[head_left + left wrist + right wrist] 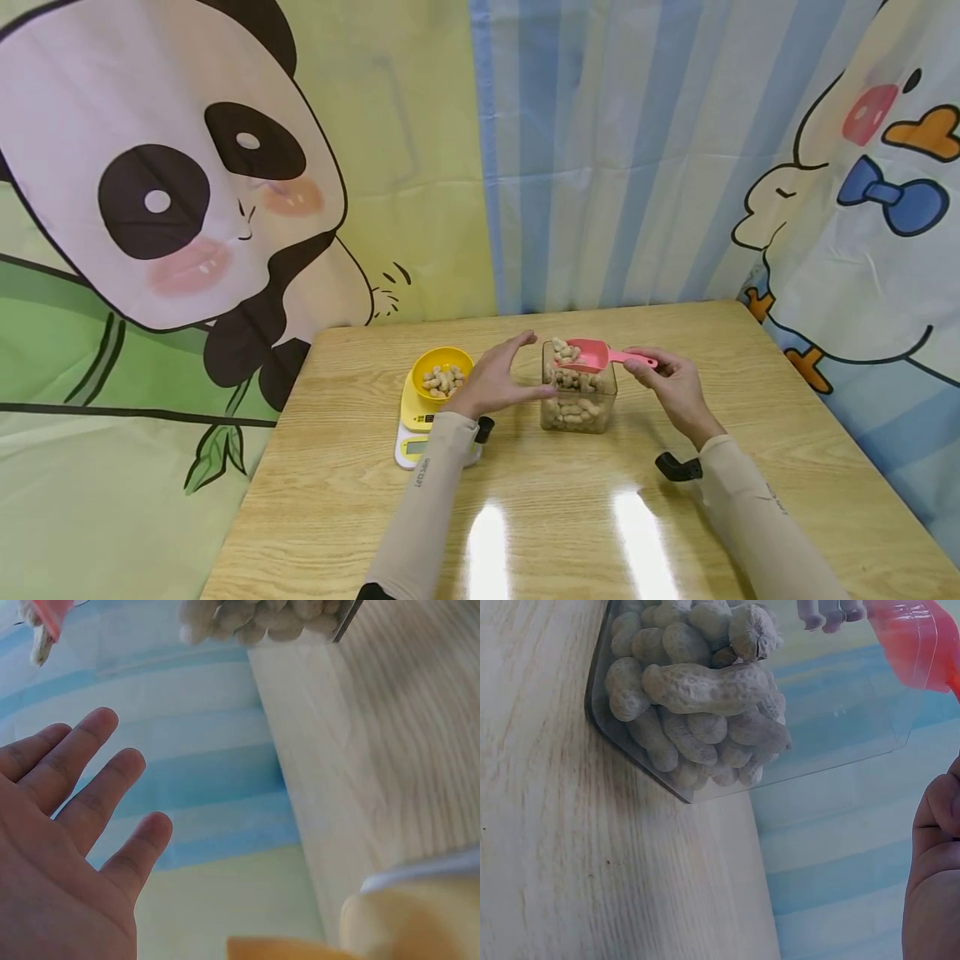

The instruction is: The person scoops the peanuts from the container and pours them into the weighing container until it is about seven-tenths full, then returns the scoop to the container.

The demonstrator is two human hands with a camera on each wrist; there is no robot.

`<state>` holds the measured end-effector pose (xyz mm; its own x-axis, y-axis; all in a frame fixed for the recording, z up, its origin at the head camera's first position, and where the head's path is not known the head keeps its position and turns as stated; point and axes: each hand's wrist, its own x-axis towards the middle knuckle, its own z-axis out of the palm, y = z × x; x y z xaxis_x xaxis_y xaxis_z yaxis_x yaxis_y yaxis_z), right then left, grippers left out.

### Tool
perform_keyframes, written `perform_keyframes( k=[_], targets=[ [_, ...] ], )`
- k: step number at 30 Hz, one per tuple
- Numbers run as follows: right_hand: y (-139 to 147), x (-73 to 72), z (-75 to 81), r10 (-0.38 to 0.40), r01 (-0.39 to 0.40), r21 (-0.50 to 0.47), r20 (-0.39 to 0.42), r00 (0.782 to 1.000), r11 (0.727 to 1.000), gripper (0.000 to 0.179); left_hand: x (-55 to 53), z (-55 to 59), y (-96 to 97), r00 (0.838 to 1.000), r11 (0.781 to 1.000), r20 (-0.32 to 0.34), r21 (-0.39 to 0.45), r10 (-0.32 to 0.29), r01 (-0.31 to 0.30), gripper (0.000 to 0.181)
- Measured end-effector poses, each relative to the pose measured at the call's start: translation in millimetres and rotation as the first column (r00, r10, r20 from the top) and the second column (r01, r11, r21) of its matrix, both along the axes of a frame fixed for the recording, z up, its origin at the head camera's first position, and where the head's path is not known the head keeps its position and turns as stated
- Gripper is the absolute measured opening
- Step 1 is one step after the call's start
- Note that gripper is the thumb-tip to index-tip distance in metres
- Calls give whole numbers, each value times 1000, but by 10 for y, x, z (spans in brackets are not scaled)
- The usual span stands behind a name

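My right hand point(677, 393) pinches the handle of a pink scoop point(592, 355), which carries several peanuts point(564, 350) over a clear square container point(579, 429). Through its walls more unshelled peanuts point(705, 690) show in the lower part. My left hand point(497, 379) holds nothing; its fingers are spread, with the thumb right at the container's left rim. In the left wrist view the fingers point(112, 787) are straight and apart. Just left of that hand, a yellow bowl point(422, 368) with some peanuts sits on a yellow and white kitchen scale point(411, 417).
The wooden table point(330, 500) reaches back to a hanging curtain point(600, 208) printed with a panda and a duck. Black wrist camera mounts point(678, 467) stick out from the sleeves. Bright light reflections lie on the front of the table.
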<state>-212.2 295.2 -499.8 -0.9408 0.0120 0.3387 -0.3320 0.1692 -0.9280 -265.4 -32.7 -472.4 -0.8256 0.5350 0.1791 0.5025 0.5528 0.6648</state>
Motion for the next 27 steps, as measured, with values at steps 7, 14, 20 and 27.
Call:
perform_keyframes(
  k=[7,14,20,27],
  targets=[
    [-31,-24,42,7,-7,-23,-2,1000,1000,28,17,124,-188,999,1000,-23,6,31,-31,101],
    [-45,-65,54,13,-13,-49,4,1000,999,27,2,195,-413,997,998,-50,8,61,-61,102],
    [-59,-95,59,27,-27,-48,1,1000,998,28,-18,193,-651,991,994,-78,-5,108,-109,103],
    [-105,-130,96,39,-39,-57,-4,999,998,28,-63,132,-963,977,982,-102,-15,186,-189,107]
  ],
)
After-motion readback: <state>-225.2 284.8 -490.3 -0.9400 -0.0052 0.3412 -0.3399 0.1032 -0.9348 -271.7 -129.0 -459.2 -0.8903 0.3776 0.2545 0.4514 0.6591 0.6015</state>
